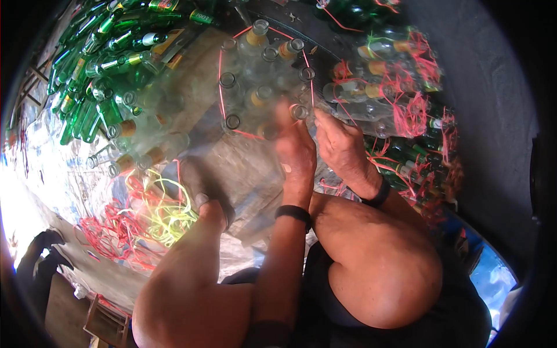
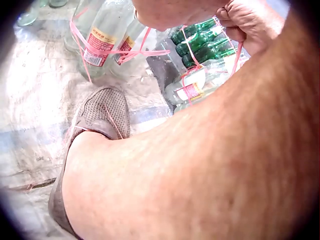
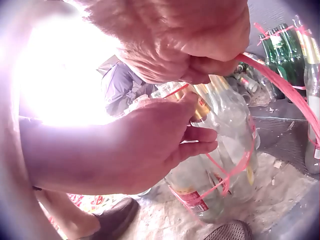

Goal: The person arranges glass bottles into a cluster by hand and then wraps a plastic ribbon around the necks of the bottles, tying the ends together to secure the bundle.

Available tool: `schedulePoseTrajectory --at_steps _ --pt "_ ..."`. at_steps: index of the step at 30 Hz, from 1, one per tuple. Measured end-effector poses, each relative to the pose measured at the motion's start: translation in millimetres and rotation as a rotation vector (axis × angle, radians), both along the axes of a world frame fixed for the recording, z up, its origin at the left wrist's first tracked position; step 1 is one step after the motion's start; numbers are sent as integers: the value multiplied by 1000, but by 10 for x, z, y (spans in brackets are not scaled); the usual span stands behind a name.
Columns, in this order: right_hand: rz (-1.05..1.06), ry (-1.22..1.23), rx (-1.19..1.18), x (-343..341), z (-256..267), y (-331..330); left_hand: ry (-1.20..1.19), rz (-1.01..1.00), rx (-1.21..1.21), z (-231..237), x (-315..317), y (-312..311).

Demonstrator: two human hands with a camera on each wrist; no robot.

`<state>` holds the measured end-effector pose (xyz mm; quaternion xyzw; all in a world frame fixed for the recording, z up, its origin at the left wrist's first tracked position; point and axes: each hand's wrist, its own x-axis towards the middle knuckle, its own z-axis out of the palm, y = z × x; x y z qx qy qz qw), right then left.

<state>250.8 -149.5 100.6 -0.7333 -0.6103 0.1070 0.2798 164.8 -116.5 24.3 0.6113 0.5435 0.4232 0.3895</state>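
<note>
Green bottles (image 1: 87, 75) lie heaped at the far left, with tangled pink and yellow twine (image 1: 156, 214) nearer the person. Further right, clear bottles (image 1: 255, 75) stand upright in a cluster ringed by a pink strand (image 1: 220, 81). At its near right edge, the left hand (image 1: 297, 148) is partly open, fingers loosely extended beside a bottle neck (image 3: 201, 109); whether they touch glass, I cannot tell. Just right of it, the right hand (image 1: 342, 149) has its fingers curled tightly, gripping pink twine (image 3: 285, 85). Beyond lie tied bottle bundles (image 1: 377, 93), pink twine bunched over them.
</note>
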Motion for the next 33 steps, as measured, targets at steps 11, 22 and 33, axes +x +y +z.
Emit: schedulePoseTrajectory --at_steps 11,22,33 --pt "203 -173 -50 -43 123 -9 -11 -53 -49 63 -61 2" --pt "537 -290 -249 -91 469 455 -71 -235 -286 133 -167 -12" --pt "1068 -601 -295 -5 531 1073 5 -91 59 -150 -87 -104"
